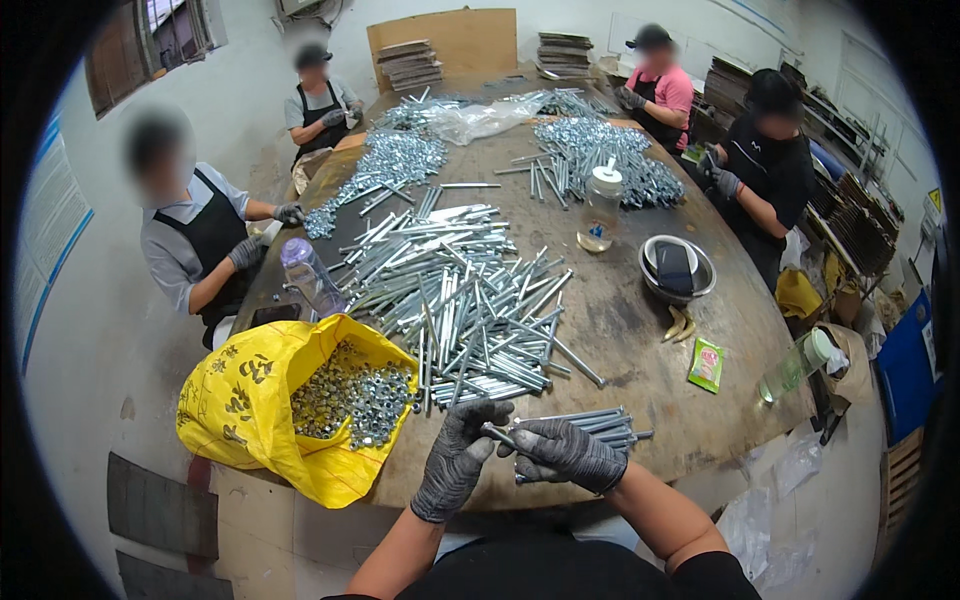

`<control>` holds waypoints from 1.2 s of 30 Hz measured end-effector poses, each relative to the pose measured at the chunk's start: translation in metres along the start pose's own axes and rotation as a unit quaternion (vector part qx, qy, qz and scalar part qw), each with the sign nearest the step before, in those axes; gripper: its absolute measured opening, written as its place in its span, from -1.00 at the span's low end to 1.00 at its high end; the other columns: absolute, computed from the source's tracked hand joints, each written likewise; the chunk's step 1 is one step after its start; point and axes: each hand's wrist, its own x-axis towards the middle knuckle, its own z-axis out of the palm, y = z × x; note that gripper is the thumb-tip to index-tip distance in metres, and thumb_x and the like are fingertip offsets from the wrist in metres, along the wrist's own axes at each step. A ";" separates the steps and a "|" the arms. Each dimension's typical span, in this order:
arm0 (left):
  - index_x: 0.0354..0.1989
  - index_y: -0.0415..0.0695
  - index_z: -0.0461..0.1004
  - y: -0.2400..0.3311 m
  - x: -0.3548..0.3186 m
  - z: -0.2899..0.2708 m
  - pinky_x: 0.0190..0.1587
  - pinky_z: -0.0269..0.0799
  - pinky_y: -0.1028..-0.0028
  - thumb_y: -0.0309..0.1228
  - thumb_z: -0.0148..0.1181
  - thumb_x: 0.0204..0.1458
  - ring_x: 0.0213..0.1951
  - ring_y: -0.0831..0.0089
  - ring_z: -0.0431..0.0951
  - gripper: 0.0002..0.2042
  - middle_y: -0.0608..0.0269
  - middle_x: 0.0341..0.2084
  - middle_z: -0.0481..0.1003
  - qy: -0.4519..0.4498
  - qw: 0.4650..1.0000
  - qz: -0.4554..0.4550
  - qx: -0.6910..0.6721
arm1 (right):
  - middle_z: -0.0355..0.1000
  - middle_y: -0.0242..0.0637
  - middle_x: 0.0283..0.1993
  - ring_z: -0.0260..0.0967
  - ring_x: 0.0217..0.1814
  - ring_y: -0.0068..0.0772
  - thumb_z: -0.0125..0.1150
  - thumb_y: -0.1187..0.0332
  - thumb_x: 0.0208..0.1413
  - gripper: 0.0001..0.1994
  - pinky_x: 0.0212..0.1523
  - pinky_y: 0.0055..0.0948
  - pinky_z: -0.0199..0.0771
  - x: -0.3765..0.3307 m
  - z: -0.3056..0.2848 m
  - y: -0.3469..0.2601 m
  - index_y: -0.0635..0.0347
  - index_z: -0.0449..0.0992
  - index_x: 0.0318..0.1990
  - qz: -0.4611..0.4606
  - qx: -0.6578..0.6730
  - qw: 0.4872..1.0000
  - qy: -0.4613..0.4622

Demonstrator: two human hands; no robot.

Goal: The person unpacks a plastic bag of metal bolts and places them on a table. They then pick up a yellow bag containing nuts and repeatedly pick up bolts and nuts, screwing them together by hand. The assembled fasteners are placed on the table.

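Observation:
Both my hands wear grey gloves and meet over the table's near edge. My right hand (572,455) grips a long metal bolt (497,434) between thumb and fingers. My left hand (462,458) is curled at the bolt's other end; what its fingers hold, if anything, is hidden. Beside and beyond my right hand lies a small row of bolts (612,424). Just ahead is a big loose pile of long bolts (470,300). To the left, an open yellow sack (245,400) holds many metal nuts (365,405).
A purple-lidded bottle (312,280) stands left of the pile. To the right are a clear jar (600,210), a bowl with a phone (676,268), a green packet (707,364) and a green-lidded bottle (795,365). Several co-workers sit around smaller hardware heaps (390,165).

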 end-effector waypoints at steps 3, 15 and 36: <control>0.16 -0.18 0.28 -0.028 0.001 -0.012 -0.03 0.38 0.45 -0.14 0.38 -0.05 -0.05 0.42 0.40 -0.35 0.20 -0.05 0.41 0.056 0.994 0.028 0.092 | 0.39 -0.45 -0.52 0.25 -0.54 -0.72 -0.02 0.13 0.32 -0.65 -0.50 -0.69 0.24 -0.028 0.001 -0.009 0.25 0.51 -0.11 0.031 0.179 0.972 -0.146; -0.05 -0.13 0.50 -0.016 -0.015 0.006 -0.09 0.48 0.31 -0.47 0.20 0.05 -0.17 0.14 0.55 -0.74 0.04 -0.23 0.52 -0.100 0.878 0.105 0.456 | 0.55 -0.25 -0.32 0.51 -0.25 -0.42 0.26 0.29 0.11 -0.79 -0.18 -0.39 0.48 -0.020 -0.031 0.017 0.20 0.58 -0.16 -0.121 -0.279 0.950 0.073; -0.10 -0.15 0.49 -0.003 -0.064 -0.166 -0.03 0.36 0.22 -0.40 0.20 0.08 -0.25 0.15 0.45 -0.77 0.09 -0.39 0.44 0.254 0.719 0.016 0.646 | 0.44 0.00 -0.22 0.42 -0.15 0.04 0.12 0.30 0.05 -0.81 -0.10 -0.09 0.42 0.004 -0.126 0.027 0.15 0.47 -0.21 0.017 -0.631 0.695 0.345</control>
